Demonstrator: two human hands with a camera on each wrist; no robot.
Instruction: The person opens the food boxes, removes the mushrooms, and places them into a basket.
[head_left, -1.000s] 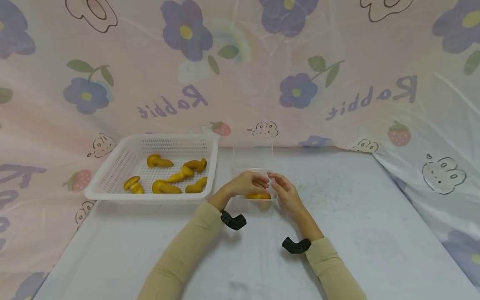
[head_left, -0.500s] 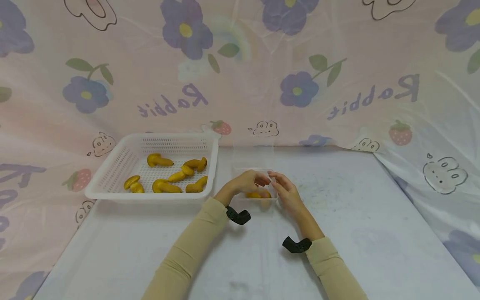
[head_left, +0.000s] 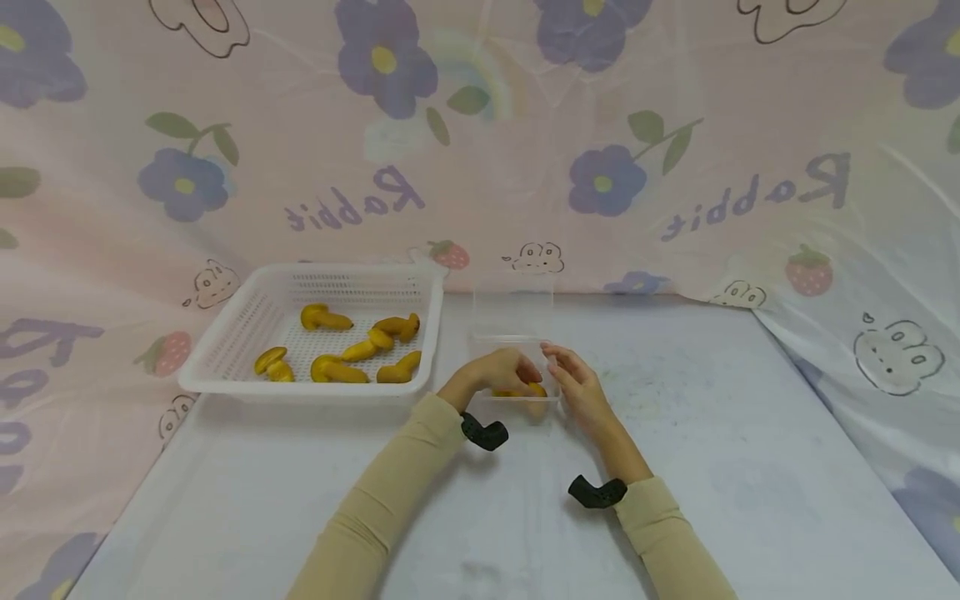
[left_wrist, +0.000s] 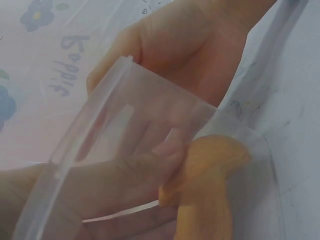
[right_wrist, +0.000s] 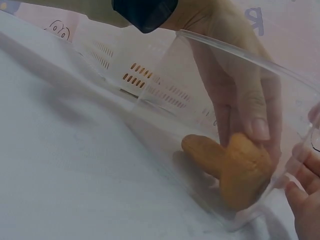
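Note:
A clear plastic box (head_left: 480, 399) with a raised lid (head_left: 513, 306) stands mid-table. My left hand (head_left: 498, 368) reaches down into it. A yellow-brown mushroom (right_wrist: 245, 172) lies inside, and my left thumb and fingers pinch its cap, as the right wrist view shows. The left wrist view has the mushroom's stem (left_wrist: 204, 212) toward the camera, beside my left thumb. My right hand (head_left: 587, 400) is at the right side of the box, its relaxed fingers touching the outside of the wall near the corner.
To the left stands a white perforated basket (head_left: 197, 382) with several mushrooms (head_left: 339, 371) lying apart in it. A white cloth (head_left: 720, 433) covers the table, and a patterned curtain (head_left: 480, 142) hangs behind it.
My left hand has moved slightly right, and its fingers have gone lower into the box, onto the mushroom. My right hand stays at the box wall. The view has shifted slightly.

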